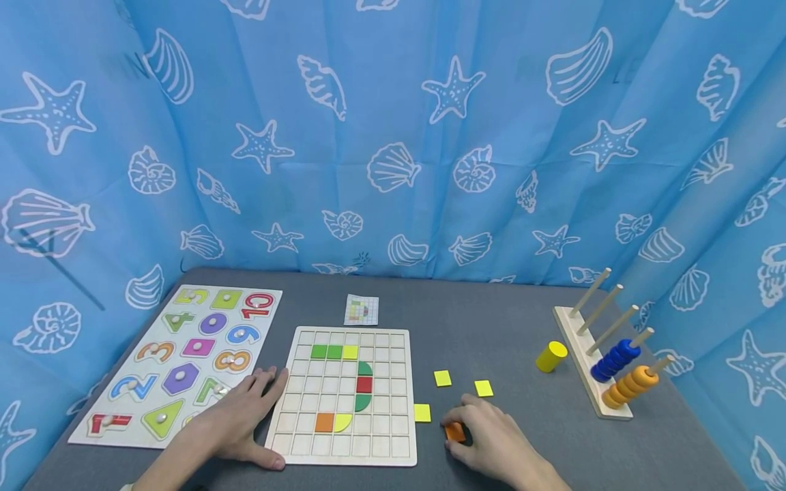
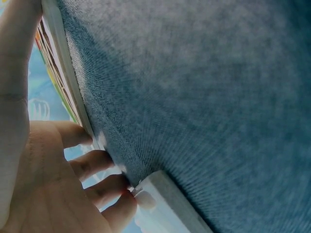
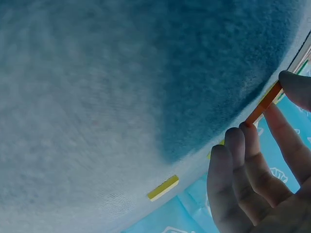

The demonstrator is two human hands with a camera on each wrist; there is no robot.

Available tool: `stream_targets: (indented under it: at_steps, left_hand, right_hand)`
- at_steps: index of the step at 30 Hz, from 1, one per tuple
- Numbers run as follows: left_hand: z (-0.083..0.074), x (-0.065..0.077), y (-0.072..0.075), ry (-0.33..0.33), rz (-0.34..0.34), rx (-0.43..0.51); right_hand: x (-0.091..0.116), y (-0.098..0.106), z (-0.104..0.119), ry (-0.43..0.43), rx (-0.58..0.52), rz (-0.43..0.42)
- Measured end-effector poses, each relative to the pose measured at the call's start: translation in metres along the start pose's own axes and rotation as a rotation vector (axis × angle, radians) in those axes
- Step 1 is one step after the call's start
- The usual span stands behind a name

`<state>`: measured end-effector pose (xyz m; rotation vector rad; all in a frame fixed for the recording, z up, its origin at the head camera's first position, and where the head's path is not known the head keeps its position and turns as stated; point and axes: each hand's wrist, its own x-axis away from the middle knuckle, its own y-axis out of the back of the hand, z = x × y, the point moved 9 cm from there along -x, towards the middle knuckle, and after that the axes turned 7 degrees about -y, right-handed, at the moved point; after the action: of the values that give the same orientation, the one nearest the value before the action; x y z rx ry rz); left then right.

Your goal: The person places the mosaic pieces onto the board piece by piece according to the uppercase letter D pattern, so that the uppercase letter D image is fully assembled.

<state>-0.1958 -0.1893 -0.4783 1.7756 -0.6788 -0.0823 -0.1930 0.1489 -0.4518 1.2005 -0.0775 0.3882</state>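
Note:
A wooden grid board (image 1: 391, 440) lies on the table, with a row of green and yellow squares, a red square between green rounded pieces, and an orange square beside a yellow rounded piece. My left hand (image 1: 236, 421) rests at the board's left side, thumb by the near corner and index finger at the edge. To the right of the board, my right hand (image 1: 494, 436) pinches an orange square tile (image 1: 454, 432) between thumb and fingers, low over the table; the right wrist view shows this tile (image 3: 264, 103) edge-on. Loose yellow square tiles (image 1: 442, 378) lie nearby.
A number-and-shape peg puzzle (image 1: 245, 320) lies at the left, close to my left hand. Behind the board is a small pattern card (image 1: 361, 310). At the right stand a yellow cylinder (image 1: 551, 356) and a peg rack (image 1: 571, 327) with blue and orange beads. A blue curtain (image 1: 393, 225) encloses the table.

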Motion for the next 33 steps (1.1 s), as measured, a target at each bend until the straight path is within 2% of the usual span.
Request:
stream_targets:
  at_steps: [8,16,22,33]
  left_hand:
    - [0.0,0.0,0.0,0.002,0.0,0.008]
    - [0.0,0.0,0.001,-0.005,-0.002,0.006]
    - [0.002,-0.001,-0.002,-0.014,-0.009,0.021]
    - [-0.001,0.001,0.001,-0.01,-0.006,0.012]
  right_hand:
    - [0.001,0.004,0.012,0.029,-0.012,-0.021]
    - [0.0,0.012,0.031,0.117,-0.007,-0.086]
    - [-0.003,0.018,0.057,0.206,-0.009,-0.131]
    - [-0.016,0.018,0.112,0.329,0.013,-0.16]
